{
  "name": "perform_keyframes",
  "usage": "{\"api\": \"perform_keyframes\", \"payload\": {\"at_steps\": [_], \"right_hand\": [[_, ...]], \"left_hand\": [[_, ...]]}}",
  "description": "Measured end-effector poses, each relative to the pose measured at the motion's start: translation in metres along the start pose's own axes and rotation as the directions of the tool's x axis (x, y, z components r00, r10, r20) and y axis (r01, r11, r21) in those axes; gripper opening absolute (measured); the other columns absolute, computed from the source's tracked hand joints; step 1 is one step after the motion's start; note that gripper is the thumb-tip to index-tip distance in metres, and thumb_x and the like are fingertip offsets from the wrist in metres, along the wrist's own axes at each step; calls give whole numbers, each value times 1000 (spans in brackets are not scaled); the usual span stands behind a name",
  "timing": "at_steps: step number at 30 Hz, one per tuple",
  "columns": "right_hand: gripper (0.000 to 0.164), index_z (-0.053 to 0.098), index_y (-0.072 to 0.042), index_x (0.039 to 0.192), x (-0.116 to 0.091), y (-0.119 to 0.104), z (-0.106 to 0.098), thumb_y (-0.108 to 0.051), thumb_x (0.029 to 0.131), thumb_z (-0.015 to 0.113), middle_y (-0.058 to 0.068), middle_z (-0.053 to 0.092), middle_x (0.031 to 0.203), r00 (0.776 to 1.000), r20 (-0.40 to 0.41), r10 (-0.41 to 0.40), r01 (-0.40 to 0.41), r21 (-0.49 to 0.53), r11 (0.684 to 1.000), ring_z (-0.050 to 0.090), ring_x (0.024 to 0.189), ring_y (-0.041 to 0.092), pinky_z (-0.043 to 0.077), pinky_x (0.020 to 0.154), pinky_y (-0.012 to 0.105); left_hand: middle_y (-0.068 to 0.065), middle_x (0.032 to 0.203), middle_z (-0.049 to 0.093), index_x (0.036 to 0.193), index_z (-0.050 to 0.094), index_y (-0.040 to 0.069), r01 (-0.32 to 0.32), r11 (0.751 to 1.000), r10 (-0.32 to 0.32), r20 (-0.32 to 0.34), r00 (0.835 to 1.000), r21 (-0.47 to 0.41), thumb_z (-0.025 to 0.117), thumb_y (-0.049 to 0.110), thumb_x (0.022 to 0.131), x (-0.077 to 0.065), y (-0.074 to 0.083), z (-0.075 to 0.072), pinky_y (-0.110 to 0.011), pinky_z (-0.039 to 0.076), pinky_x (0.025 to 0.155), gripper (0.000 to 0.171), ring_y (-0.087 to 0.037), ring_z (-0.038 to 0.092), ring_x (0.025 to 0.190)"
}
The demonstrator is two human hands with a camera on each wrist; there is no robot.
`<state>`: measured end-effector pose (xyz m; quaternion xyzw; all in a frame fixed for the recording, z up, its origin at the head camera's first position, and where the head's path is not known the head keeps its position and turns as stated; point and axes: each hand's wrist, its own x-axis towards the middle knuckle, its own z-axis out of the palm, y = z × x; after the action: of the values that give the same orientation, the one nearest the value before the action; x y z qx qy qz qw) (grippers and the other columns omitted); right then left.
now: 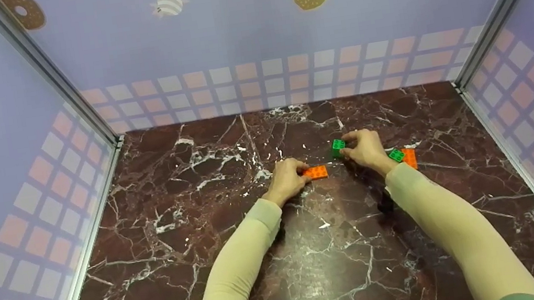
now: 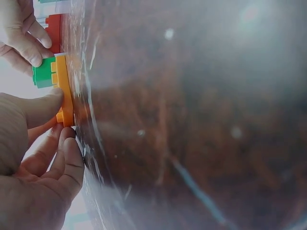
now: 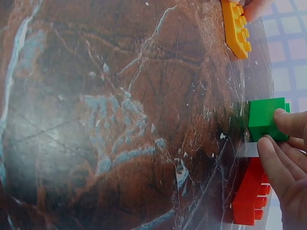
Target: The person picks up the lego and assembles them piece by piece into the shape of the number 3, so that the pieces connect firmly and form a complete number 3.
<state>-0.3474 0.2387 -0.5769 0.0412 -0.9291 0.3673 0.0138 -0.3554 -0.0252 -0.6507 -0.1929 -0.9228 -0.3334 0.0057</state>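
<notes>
**Two pinches at a marbled tabletop [image 1: 122, 277]**

Pale sleeves [image 1: 242, 267] are stretching forward, cut off at the head view's bottom. The left hand [image 1: 286, 179] is angling rightward, the right hand [image 1: 364, 148] leftward, some fingers hidden. The left is pinching a flat orange brick [image 1: 318, 172] on the tabletop; an orange-red brick [image 1: 410, 157] is lying beside the right sleeve. The right is pinching a green brick [image 1: 338, 148]; a second green brick [image 1: 396, 155] is adjoining the orange-red one, whether stacked being unclear.
</notes>
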Motion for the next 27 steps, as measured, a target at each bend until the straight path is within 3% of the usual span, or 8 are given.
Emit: {"api": "perform_keyframes", "payload": {"at_steps": [8, 11, 15, 19, 27], "right_hand": [[44, 75, 2, 141, -1, 0, -1, -12, 101, 84, 26, 86, 111, 1000, 21, 10, -10, 3, 1000, 81, 75, 18, 56, 61, 20], [44, 75, 3, 141, -2, -1, -2, -11, 100, 84, 26, 86, 108, 1000, 18, 5, -5, 12, 1000, 81, 73, 21, 59, 62, 24], [44, 75, 2, 141, -3, -3, -2, -13, 101, 84, 26, 85, 116, 1000, 10, -4, 4, 0, 1000, 85, 91, 34, 68, 77, 40], [43, 76, 0, 142, -4, -6, -3, -14, 101, 84, 25, 83, 127, 1000, 9, -5, 5, 7, 1000, 84, 107, 40, 69, 91, 53], [43, 76, -2, 141, -7, -14, -4, -15, 101, 85, 24, 83, 127, 1000, 24, -11, 11, 38, 999, 83, 111, 40, 68, 94, 55]], "left_hand": [[-2, 110, 89, 122, 89, 16, 44, 999, -43, 42, 998, -23, 89, 18, 89, 2, 0, -1, -39, 66, 95, 33, -19, 82, 103], [-2, 110, 89, 121, 89, 16, 45, 999, -44, 40, 998, -23, 89, 18, 89, 3, 0, -1, -39, 65, 95, 33, -19, 82, 103], [-1, 109, 89, 121, 89, 16, 52, 998, -52, 42, 998, -17, 89, 19, 88, 3, 0, -1, -37, 65, 94, 33, -18, 81, 102], [-2, 108, 89, 120, 89, 16, 53, 998, -52, 42, 998, -21, 90, 19, 88, 3, 0, -1, -36, 65, 93, 32, -18, 81, 100], [-4, 107, 89, 119, 89, 14, 54, 997, -51, 57, 997, -55, 90, 15, 88, 3, 0, -4, -35, 66, 92, 31, -18, 82, 98]]}}
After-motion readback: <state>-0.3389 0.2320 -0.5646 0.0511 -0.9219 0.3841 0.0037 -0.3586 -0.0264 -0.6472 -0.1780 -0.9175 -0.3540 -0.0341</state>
